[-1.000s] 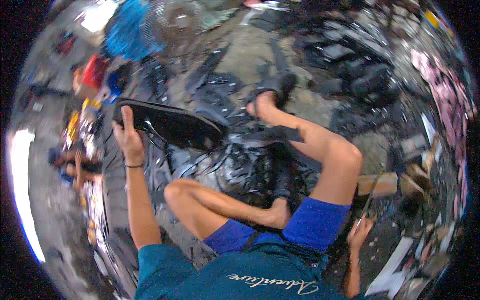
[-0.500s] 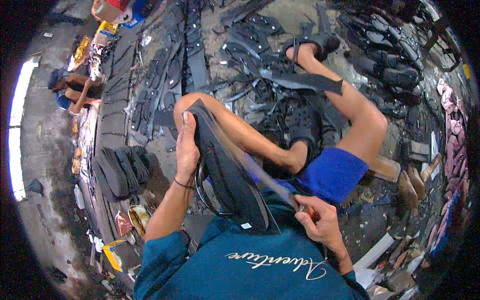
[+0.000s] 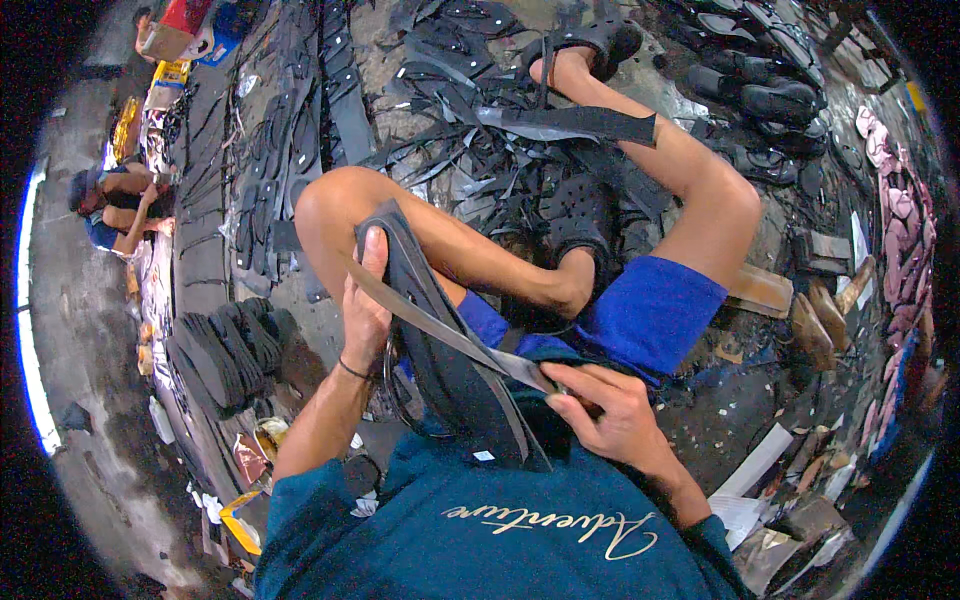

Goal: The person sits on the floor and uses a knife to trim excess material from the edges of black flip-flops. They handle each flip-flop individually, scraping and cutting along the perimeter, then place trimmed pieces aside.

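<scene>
Black, flat and long, a sandal slants in front of the person's teal shirt, its upper end beside the bent left knee and its lower end against or just before the shirt. A small white tag sits near that lower end. The left hand grips the sandal by its left edge toward the upper end, thumb laid up along it; its other fingers are hidden behind, so how far they curl I cannot tell. On the sandal's right side, the right hand has its fingers wrapped closed around the handle of a knife. The long grey blade crosses the sandal diagonally, its far end passing over the left hand in this view; whether the edge touches either, I cannot tell.

Blue shorts show to the right of the sandal, and a wooden block lies farther right. Well to the sandal's left, a stack of black soles leans on the ground. Beyond the sandal's upper end are dark scraps, a black clog on one foot and a black strip across the right shin. Pink pieces line the far right of the sandal; a co-worker sits low, far to its left.
</scene>
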Tool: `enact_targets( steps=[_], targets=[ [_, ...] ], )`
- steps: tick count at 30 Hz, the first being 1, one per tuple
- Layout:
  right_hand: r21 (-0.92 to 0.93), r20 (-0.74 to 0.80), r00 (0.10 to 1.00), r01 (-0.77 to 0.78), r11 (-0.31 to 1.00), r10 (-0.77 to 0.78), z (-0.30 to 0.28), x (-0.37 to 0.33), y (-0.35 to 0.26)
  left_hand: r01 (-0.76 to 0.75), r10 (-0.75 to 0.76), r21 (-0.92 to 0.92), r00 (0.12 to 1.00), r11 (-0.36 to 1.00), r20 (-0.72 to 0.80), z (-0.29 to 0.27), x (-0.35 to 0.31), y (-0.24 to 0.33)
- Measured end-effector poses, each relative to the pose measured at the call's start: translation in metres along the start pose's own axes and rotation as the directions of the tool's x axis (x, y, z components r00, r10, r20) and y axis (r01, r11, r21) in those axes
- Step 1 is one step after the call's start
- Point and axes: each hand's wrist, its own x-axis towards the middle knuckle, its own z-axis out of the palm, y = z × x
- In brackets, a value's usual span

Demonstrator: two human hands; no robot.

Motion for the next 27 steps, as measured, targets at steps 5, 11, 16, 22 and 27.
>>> enact_targets(
  steps=[5, 11, 16, 22, 27],
  targets=[
    [-0.081, -0.085, 0.994, 0.058, 0.995, -0.065, 0.031, 0.042, 0.005, -0.303, 0.305, -0.048, 0.952, 0.952, 0.019, -0.019, 0.007, -0.037],
    [-0.056, -0.181, 0.947, 0.261, 0.964, -0.266, 0.042, 0.125, -0.003, -0.093, 0.094, -0.016, 0.991, 0.996, 0.095, -0.017, 0.013, -0.028],
    [0.256, -0.168, 0.986, 0.019, 0.966, 0.025, 0.031, 0.172, 0.007, -0.064, 0.116, -0.198, 0.957, 0.978, 0.265, 0.007, -0.012, 0.040],
    [-0.041, -0.246, 0.955, 0.158, 0.987, -0.163, -0.007, 0.066, 0.027, -0.261, 0.248, 0.041, 0.949, 0.965, 0.196, -0.046, 0.019, 0.075],
    [0.019, -0.021, 1.000, 0.019, 1.000, -0.018, 0.006, 0.016, 0.030, -0.151, 0.120, 0.068, 0.933, 0.986, 0.339, -0.059, -0.002, 0.028]
  ],
)
